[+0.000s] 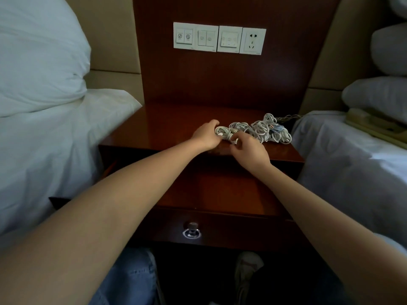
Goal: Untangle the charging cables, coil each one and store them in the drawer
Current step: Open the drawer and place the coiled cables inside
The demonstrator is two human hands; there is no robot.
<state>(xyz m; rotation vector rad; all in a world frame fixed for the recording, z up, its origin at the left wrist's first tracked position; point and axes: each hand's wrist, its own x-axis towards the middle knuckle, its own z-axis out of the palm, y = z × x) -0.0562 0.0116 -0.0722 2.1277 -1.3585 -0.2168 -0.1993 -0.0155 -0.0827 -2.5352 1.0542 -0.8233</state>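
To my far left a white pillow (39, 51) leans over the rumpled sheet (55, 150) of the bed, which runs up against the left edge of the nightstand top (171, 126). My left hand (206, 135) lies near the front edge of that top, about at its middle, with the fingers curled round the left end of the charging cables (257, 128). The cables are a white tangle of loops lying on the right half of the top, stretching from my left hand towards the front right corner. One darker lead trails off the right edge at the back.

My right hand (250, 150) is just beside the left one at the front edge, its fingertips pinching a strand at the near side of the tangle.

Below my forearms the drawer (220, 194) stands pulled out, its knob (192, 227) on the front panel facing me. On the wooden back panel above the top sits a row of white switches and a socket (219, 38). To the right, a beige telephone (374, 126) lies on the second bed's sheet, near its stacked pillows (378, 97).
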